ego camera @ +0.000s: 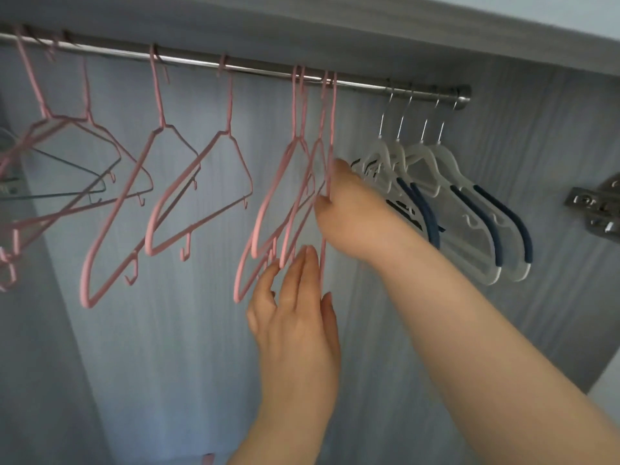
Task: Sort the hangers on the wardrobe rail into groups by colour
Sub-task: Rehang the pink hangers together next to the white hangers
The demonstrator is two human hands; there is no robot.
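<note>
A steel rail (pixel 255 69) runs across the top of the wardrobe. Several pink wire hangers (pixel 198 182) hang along its left and middle. Several white hangers with dark blue pads (pixel 469 209) hang bunched at the right end. My right hand (pixel 352 209) pinches the side of the rightmost pink hanger (pixel 332 129), right beside the white group. My left hand (pixel 295 313) reaches up with straight fingers and touches the lower ends of the tight cluster of pink hangers (pixel 268 226).
A thin grey wire hanger (pixel 67 189) hangs behind the pink ones at far left. A metal door hinge (pixel 597 209) sits on the right wall. The grey back panel lies close behind the hangers, and a shelf board runs just above the rail.
</note>
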